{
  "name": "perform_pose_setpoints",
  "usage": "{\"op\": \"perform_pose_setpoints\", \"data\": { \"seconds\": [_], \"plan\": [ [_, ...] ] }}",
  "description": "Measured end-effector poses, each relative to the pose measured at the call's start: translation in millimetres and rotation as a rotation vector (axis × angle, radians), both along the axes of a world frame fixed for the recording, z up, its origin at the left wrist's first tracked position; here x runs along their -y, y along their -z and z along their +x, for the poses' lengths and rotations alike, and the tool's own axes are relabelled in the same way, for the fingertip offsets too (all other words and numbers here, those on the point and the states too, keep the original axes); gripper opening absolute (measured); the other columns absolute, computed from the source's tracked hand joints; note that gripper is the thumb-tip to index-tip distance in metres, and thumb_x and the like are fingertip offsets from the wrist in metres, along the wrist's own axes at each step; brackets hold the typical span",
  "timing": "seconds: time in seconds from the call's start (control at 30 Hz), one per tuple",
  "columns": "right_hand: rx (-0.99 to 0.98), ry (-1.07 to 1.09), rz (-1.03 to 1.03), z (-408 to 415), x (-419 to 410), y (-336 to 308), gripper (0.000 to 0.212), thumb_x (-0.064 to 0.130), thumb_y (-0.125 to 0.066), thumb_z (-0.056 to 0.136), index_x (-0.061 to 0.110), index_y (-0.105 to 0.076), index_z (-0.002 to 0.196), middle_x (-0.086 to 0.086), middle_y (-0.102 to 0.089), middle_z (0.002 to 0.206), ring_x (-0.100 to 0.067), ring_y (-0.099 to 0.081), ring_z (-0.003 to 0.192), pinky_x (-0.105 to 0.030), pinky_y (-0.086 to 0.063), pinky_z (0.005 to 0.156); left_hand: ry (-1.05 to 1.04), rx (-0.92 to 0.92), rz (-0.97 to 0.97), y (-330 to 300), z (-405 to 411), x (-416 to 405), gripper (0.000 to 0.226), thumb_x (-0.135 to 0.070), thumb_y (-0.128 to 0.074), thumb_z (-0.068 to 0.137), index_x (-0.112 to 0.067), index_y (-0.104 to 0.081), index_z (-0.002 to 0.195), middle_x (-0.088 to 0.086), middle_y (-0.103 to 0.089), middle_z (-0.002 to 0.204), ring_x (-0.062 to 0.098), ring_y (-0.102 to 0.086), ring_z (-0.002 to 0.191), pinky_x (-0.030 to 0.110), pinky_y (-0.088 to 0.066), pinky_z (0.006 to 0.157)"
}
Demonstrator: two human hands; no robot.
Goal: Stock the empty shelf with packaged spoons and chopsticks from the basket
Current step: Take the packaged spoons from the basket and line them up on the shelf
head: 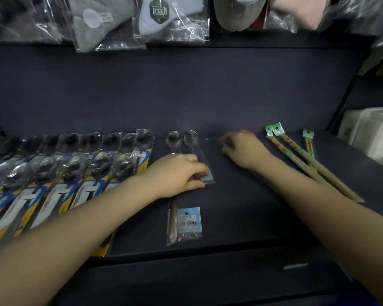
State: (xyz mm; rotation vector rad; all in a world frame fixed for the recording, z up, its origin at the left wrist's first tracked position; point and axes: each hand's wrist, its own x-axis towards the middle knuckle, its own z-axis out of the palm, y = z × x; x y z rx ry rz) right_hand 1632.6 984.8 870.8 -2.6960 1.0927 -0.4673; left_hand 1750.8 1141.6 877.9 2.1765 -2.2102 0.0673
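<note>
Stocking well advanced — spoon packs [71, 173] fill the shelf [241, 206] left, chopsticks [305, 157] lie right, centre gap remains. Left hand [177, 173] holds a clear spoon pack [192, 149]; right hand [241, 149], blurred, grip unclear. Basket unseen.

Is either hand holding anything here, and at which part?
Left hand grips a clear-wrapped spoon pack around its handle. Right hand is blurred; no hold can be told.

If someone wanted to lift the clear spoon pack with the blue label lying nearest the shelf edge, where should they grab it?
Probably at the near end of the blue-labelled spoon pack, coming from the shelf's front edge. It lies flat and lengthwise, that end free, while the left hand covers its middle.
</note>
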Motion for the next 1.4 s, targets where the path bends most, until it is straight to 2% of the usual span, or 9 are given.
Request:
{"op": "perform_pose_setpoints", "data": {
  "seconds": [0.2, 0.4, 0.67, 0.83, 0.93, 1.0, 1.07, 1.23, 1.4],
  "plan": [
    [-0.241, 0.210, 0.194, -49.5, 0.4, -11.5, 0.039, 0.026, -0.068, 0.080, -0.001, -0.059, 0.106, -0.021, -0.062, 0.115, -0.033, -0.059, 0.106, -0.030, -0.043, 0.076, -0.024, 0.029, 0.038, -7.6, -8.3, 5.8, 0.037, -0.043, -0.048, 0.089, -0.026, -0.057, 0.120, -0.002, -0.056, 0.120, 0.018, -0.044, 0.121, 0.038, -0.044, 0.094],
    [-0.140, 0.183, 0.408, -54.3, -20.8, -22.1, 0.017, 0.018, -0.065, 0.073, 0.007, -0.054, 0.066, -0.006, -0.053, 0.059, -0.020, -0.047, 0.050, -0.023, -0.031, 0.043, -0.048, -0.250, -0.179, -6.3, -44.0, -1.3, 0.039, -0.039, -0.053, 0.086, -0.024, -0.054, 0.122, -0.004, -0.059, 0.120, 0.016, -0.053, 0.113, 0.037, -0.045, 0.093],
    [0.509, -0.037, 0.764, -61.4, -40.1, -35.7, 0.028, 0.016, -0.053, 0.091, 0.013, -0.045, 0.064, -0.003, -0.046, 0.049, -0.007, -0.035, 0.031, -0.012, -0.020, 0.030, -0.164, -0.930, -0.266, -4.2, -105.5, -23.6, 0.050, -0.040, -0.058, 0.082, -0.034, -0.039, 0.128, -0.011, -0.068, 0.081, 0.000, -0.062, 0.075, 0.014, -0.045, 0.075],
    [0.611, -0.046, 0.829, -64.5, -46.3, -25.6, 0.033, 0.019, -0.063, 0.087, 0.008, -0.051, 0.058, 0.005, -0.040, 0.029, -0.005, -0.029, 0.024, -0.014, -0.021, 0.028, -0.152, -1.221, -0.416, 1.5, -123.8, -28.7, 0.021, -0.012, -0.067, 0.080, -0.028, -0.062, 0.093, -0.006, -0.065, 0.071, 0.000, -0.060, 0.063, 0.009, -0.047, 0.064],
    [0.605, -0.062, 0.938, -64.5, -54.4, -21.3, 0.020, 0.023, -0.065, 0.085, 0.005, -0.058, 0.081, -0.003, -0.053, 0.054, -0.008, -0.047, 0.040, -0.019, -0.040, 0.039, -0.181, -1.239, -0.461, 5.0, -124.0, -31.0, 0.017, -0.008, -0.065, 0.080, -0.023, -0.066, 0.087, -0.005, -0.068, 0.080, -0.004, -0.062, 0.070, 0.007, -0.048, 0.066],
    [0.564, -0.059, 0.999, -65.9, -57.5, -16.0, 0.047, 0.027, -0.065, 0.085, 0.006, -0.046, 0.122, -0.006, -0.057, 0.093, -0.017, -0.063, 0.076, -0.030, -0.056, 0.071, -0.189, -1.251, -0.478, 7.3, -121.0, -31.8, 0.020, -0.002, -0.063, 0.081, -0.021, -0.065, 0.087, -0.005, -0.067, 0.080, -0.007, -0.063, 0.069, 0.006, -0.048, 0.066],
    [0.536, -0.127, 1.027, -68.6, -59.6, -10.3, 0.052, 0.023, -0.062, 0.087, 0.013, -0.040, 0.133, -0.008, -0.057, 0.114, -0.019, -0.063, 0.088, -0.034, -0.054, 0.082, -0.210, -1.206, -0.509, 10.4, -113.0, -31.7, 0.023, 0.000, -0.063, 0.081, -0.022, -0.064, 0.084, -0.008, -0.067, 0.078, -0.009, -0.062, 0.067, 0.006, -0.048, 0.067],
    [0.526, -0.326, 1.095, -70.2, -62.8, 1.8, 0.027, 0.011, -0.054, 0.091, 0.005, -0.058, 0.118, -0.004, -0.063, 0.092, -0.014, -0.059, 0.087, -0.031, -0.049, 0.082, -0.227, -0.815, -0.645, 16.4, -89.2, -33.2, 0.022, -0.004, -0.069, 0.076, -0.026, -0.066, 0.077, -0.014, -0.063, 0.080, -0.003, -0.061, 0.075, 0.010, -0.046, 0.072],
    [0.406, -0.384, 0.925, -59.8, -72.3, 7.6, 0.015, 0.010, -0.055, 0.090, 0.014, -0.063, 0.102, 0.000, -0.063, 0.078, -0.005, -0.055, 0.067, -0.016, -0.040, 0.057, -0.113, -0.432, -0.667, 26.1, -75.9, -46.8, 0.003, -0.015, -0.070, 0.075, -0.014, -0.069, 0.078, -0.010, -0.051, 0.084, 0.003, -0.052, 0.078, 0.019, -0.045, 0.071]
  ]
}}
